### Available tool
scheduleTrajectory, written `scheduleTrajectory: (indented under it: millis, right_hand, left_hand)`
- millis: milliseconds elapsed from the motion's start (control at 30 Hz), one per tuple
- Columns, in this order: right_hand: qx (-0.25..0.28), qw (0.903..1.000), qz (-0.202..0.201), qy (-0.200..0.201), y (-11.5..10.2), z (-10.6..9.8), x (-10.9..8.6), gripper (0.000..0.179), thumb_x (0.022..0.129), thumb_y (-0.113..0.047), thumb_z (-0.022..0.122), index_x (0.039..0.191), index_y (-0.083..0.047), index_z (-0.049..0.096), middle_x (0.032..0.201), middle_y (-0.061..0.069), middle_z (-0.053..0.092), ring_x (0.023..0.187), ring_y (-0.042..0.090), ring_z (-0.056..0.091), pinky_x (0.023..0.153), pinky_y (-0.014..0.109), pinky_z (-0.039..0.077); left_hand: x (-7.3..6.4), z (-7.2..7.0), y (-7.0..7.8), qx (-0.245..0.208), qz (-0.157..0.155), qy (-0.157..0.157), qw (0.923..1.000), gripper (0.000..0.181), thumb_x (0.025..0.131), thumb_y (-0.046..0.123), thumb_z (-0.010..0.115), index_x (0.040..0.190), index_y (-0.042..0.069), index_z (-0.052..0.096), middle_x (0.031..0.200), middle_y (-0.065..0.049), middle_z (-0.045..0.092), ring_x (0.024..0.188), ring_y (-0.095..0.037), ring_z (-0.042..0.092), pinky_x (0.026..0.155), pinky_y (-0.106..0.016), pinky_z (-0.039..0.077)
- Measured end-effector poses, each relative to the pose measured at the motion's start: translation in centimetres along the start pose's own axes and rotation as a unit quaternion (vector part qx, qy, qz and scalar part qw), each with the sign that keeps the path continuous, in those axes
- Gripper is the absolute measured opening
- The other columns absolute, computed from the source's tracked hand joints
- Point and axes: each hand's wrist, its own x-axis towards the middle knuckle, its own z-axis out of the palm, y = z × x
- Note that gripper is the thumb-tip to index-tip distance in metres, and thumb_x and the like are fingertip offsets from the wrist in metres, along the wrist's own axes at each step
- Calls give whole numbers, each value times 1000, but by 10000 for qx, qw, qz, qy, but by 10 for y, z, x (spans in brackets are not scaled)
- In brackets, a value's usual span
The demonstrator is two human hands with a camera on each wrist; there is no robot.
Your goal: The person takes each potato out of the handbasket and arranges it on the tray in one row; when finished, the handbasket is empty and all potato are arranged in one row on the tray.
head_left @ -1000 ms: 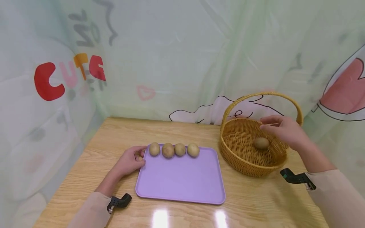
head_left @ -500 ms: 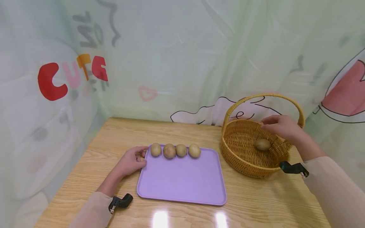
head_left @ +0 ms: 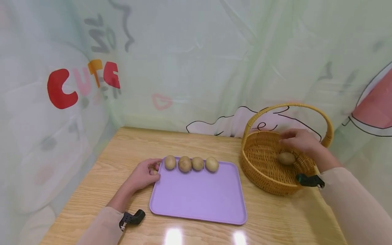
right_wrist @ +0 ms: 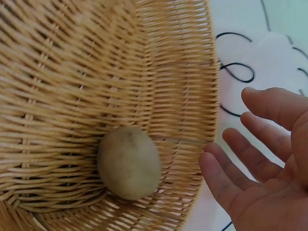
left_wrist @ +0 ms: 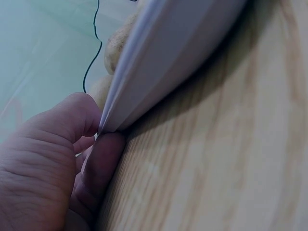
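My left hand (head_left: 142, 175) grips the left edge of a purple tray (head_left: 199, 194). In the left wrist view the thumb (left_wrist: 79, 113) and a finger (left_wrist: 103, 156) pinch the rim of the tray (left_wrist: 163, 62), whose side rises from the wood. Several potatoes (head_left: 185, 164) stand in a row along the tray's far side. At the right is a wicker basket (head_left: 260, 178) with one potato (head_left: 286, 158) inside. Over the basket's inside hovers my right hand (head_left: 301, 141), fingers loosely spread and holding nothing. The right wrist view has the fingertips (right_wrist: 208, 161) beside that potato (right_wrist: 129, 162), apart from it.
An arched handle (head_left: 288, 105) spans the basket above my right hand. Everything stands on a wooden table (head_left: 147, 139). Printed curtains (head_left: 196, 68) hang close behind it and on its left side.
My right hand has lowered slightly toward the potato in the basket. The left hand keeps its grip on the tray edge. The head view has shifted a little.
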Motion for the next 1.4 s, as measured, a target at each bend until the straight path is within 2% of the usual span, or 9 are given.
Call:
scheduleTrajectory:
  millis: [233,400,567,733,833,1067,1233,1400]
  right_hand:
    - [-406,9980,-482,-93,22,12,10,42,91,-18,65,124,7,59,121,27,58,113,45,51,90,57,42]
    - [-522,9955,-554,-557,30,15,14,44,82,-6,64,124,10,59,121,28,58,112,45,51,89,55,43]
    - [-791,9910,-545,-932,32,16,16,46,81,-9,67,122,11,59,120,28,58,108,41,54,87,53,46]
    - [-1071,9859,-284,-1250,32,18,14,40,86,-25,70,114,4,64,102,13,64,89,25,57,74,39,49]
    - [-992,9849,-78,-1418,32,20,12,39,88,-31,70,111,0,67,97,7,64,87,23,56,73,39,49]
    - [-813,9883,14,-1287,33,18,7,44,85,-24,73,114,7,65,105,17,65,94,31,59,81,51,49]
    - [-704,9886,-79,-1325,34,21,6,36,83,-18,74,109,4,66,97,10,64,86,24,56,72,39,48]
    - [-754,9873,-114,-1395,32,23,8,36,84,-24,74,109,2,65,95,8,62,84,22,54,70,35,47]
  left_hand:
    - [-1,1,0,50,-41,-6,10000,61,75,-1,69,134,1,55,94,-7,57,55,-8,44,46,-21,39]
    - [0,1,-1,55,-17,11,10000,61,75,-3,69,134,1,55,95,-9,56,55,-9,43,46,-22,38]
    - [0,0,-1,168,-10,41,9999,60,75,0,70,134,3,55,94,-6,56,54,-8,43,46,-22,38]
    - [0,0,1,179,-59,48,9998,60,76,1,70,134,3,56,94,-6,56,54,-9,44,46,-22,39]
    - [0,0,1,183,-99,42,9998,60,75,1,70,134,4,56,94,-5,56,55,-9,44,46,-22,39]
    - [1,0,1,193,-116,57,9997,61,75,1,70,134,3,56,94,-5,56,55,-10,44,46,-22,38]
    - [1,1,1,185,-74,53,9998,61,75,1,70,134,3,56,93,-5,56,55,-10,43,46,-22,38]
    - [1,1,0,195,-76,53,9998,60,75,1,70,134,3,56,93,-5,56,55,-9,43,46,-22,39]
